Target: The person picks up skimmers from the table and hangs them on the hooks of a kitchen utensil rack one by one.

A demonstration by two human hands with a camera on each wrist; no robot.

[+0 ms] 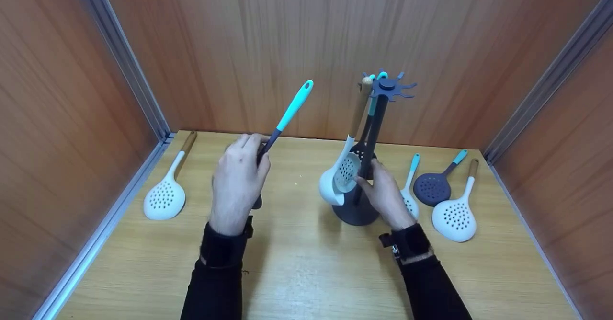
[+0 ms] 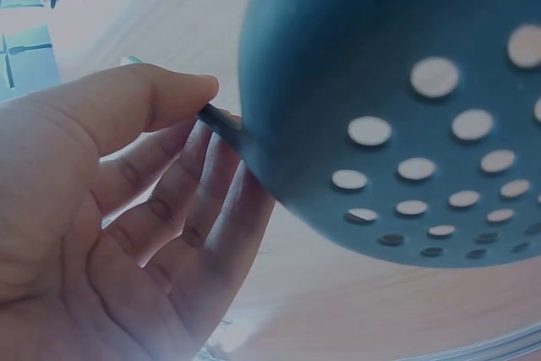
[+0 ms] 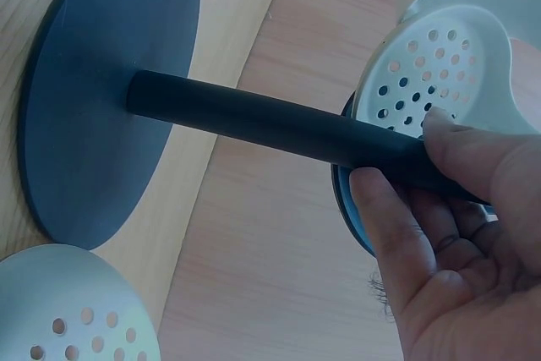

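Note:
My left hand (image 1: 239, 176) holds a dark skimmer (image 2: 313, 65) by its neck, between the thumb and fingers. Its turquoise handle (image 1: 294, 107) points up and away to the right, while its perforated head is mostly hidden behind the hand in the head view. My right hand (image 1: 385, 195) grips the post of a dark utensil stand (image 1: 377, 135), thumb on one side and fingers on the other. On the stand's hooks hang a white ladle (image 1: 328, 186) with a wooden handle, a white perforated spoon (image 3: 482, 57), and a dark perforated utensil partly hidden behind the post.
At the left lies a white skimmer (image 1: 165, 200) with a wooden handle. Right of the stand lie a small white slotted spoon (image 1: 408, 190), a dark skimmer (image 1: 431, 189) and another white skimmer (image 1: 452, 219). Wooden panels (image 1: 297, 47) enclose the table at the back and sides.

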